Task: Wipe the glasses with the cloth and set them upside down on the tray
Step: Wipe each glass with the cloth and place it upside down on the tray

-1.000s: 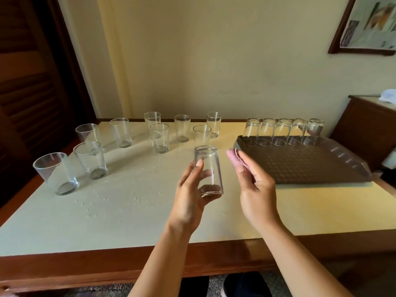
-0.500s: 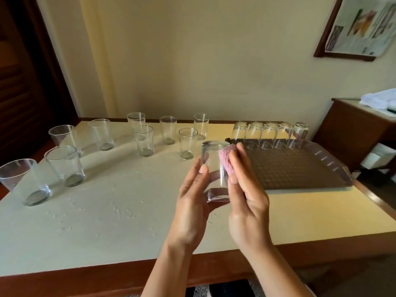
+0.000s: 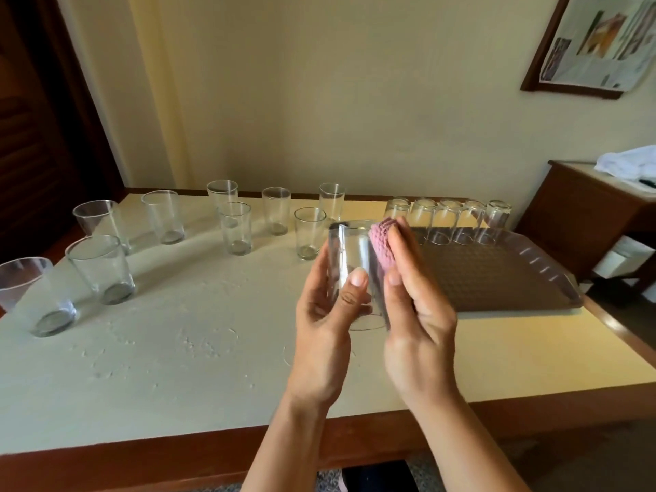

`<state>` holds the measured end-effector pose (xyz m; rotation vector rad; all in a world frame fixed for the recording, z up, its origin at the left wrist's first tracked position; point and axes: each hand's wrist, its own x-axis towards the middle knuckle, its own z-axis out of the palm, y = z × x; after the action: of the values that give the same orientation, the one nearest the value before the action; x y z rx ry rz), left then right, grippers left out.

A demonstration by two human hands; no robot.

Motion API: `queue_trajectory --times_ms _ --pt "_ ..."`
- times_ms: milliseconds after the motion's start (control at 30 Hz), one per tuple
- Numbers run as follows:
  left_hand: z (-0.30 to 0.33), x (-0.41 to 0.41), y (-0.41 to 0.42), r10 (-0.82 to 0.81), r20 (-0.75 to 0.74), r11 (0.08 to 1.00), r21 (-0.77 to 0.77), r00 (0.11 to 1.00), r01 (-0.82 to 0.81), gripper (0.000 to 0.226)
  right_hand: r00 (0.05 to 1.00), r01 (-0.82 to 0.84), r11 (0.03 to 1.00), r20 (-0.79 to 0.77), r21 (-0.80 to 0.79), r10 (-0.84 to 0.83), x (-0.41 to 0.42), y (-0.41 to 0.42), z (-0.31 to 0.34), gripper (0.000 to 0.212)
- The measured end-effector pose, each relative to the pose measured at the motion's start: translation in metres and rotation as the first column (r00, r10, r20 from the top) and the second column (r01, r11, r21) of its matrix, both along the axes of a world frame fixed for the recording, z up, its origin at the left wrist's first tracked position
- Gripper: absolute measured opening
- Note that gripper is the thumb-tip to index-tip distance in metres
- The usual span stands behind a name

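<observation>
While held: the glass (image 3: 351,275) is gripped by the left hand (image 3: 321,335), fingers curled round it.
Cloth grip: the cloth (image 3: 381,245) is pressed to the glass's right side by the right hand (image 3: 415,314).
Glass axis: near upright, above the tabletop (image 3: 177,349).
Tray (image 3: 497,278): just right of the glass, nearer the right hand.

no legible text, wall poster (image 3: 600,37) unreadable

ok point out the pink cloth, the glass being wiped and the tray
pink cloth (image 3: 382,245), head view, knitted top fold
held glass (image 3: 349,253), head view, side wall
tray (image 3: 553,275), head view, right rim
</observation>
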<state>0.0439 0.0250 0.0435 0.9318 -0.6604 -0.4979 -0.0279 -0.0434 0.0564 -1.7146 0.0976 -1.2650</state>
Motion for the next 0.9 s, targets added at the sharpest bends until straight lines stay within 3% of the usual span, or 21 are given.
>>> queue_trajectory --times_ms 67,200,333,467,600,733,833,900 --pt "0.001 0.005 0.0 0.013 -0.041 1.0 -0.005 0.999 -0.013 0.059 0.997 -0.07 0.997 0.013 0.042 0.07 -0.006 0.017 -0.013 0.043" --pt "-0.005 0.016 0.002 -0.064 -0.039 0.995 0.079 0.997 0.066 0.063 0.999 -0.043 0.999 0.02 0.024 0.042 -0.009 0.023 -0.02 0.044" --pt "-0.002 0.004 0.004 -0.071 -0.009 0.997 0.033 0.997 0.071 0.064 0.996 0.093 0.995 -0.003 -0.026 -0.093 0.001 -0.001 0.01 0.043" --pt "0.006 0.004 0.006 -0.083 -0.039 0.996 -0.041 0.996 0.082 0.059 0.999 -0.028 0.993 -0.028 -0.117 0.025 -0.008 0.019 -0.007 0.044" --pt "0.008 0.011 0.013 -0.178 -0.041 0.984 -0.001 0.983 0.178 0.06 0.998 -0.047 0.999 0.033 -0.027 0.048 -0.014 0.021 -0.015 0.047" --pt "0.01 -0.005 0.009 -0.05 0.017 0.998 -0.023 0.999 0.05 0.063 1.0 0.006 0.999 0.018 -0.04 -0.005 -0.008 -0.001 0.013 0.043" --pt "0.009 -0.001 0.006 0.009 -0.039 1.0 -0.006 0.999 -0.009 0.064 0.991 -0.129 0.992 0.031 0.015 0.128 -0.011 0.014 -0.001 0.044" --pt "0.007 0.008 0.008 -0.021 -0.068 0.998 0.055 0.997 0.024 0.066 0.992 -0.124 0.991 0.043 0.058 0.122 -0.015 0.026 -0.02 0.043"
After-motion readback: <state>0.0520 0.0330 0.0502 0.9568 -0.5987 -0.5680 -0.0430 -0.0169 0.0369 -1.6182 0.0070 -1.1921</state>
